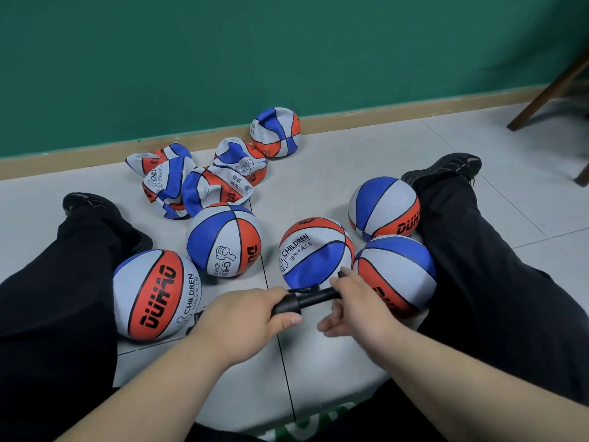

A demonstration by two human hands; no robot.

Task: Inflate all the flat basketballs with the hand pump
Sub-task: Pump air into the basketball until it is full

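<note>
My left hand (247, 317) grips the thick end of a black hand pump (306, 300) that lies level just above the floor. My right hand (357, 301) pinches the pump's thin end close to a red, white and blue basketball (314, 250) marked CHILDREN. Several round balls lie between my legs: one at the left (153, 295), one in the middle (224, 239), one beside my right wrist (400, 272) and one further back (384, 207). Several crumpled flat balls (191, 183) are heaped behind them, and a half-collapsed one (276, 132) leans by the wall.
My legs in black trousers (497, 282) spread out on both sides on the grey tiled floor (334, 161). A green wall with a tan skirting board (366, 114) runs across the back. Wooden chair legs (548, 87) stand at the far right.
</note>
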